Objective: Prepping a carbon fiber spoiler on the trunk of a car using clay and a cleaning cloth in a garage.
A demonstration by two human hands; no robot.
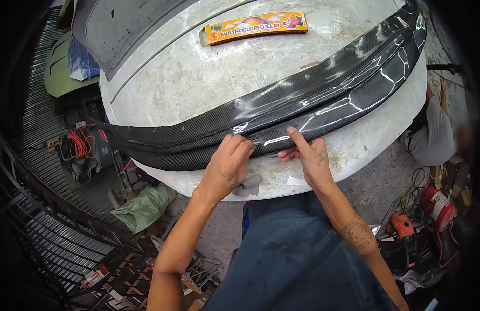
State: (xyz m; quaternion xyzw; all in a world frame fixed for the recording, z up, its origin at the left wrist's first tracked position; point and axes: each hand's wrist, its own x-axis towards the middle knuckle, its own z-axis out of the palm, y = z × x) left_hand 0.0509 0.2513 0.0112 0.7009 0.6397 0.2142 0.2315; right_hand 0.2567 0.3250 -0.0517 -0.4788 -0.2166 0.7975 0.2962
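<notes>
A long, glossy black carbon-fibre part with a lengthwise groove curves across the off-white worn panel. My left hand has its fingers bunched on the part's surface near the middle; whatever small thing they pinch is too hidden to make out. Just right of it, my right hand rests its thumb on top of the part, with the fingers curled by the near edge, gripping it. Below the part lie a crumpled grey scrap and a white scrap. An orange box lies at the back of the panel.
Someone in grey is beside the panel on the right. Red power tools and cables sit low right. At left are a green panel, an orange hose, a green bag and metal racking.
</notes>
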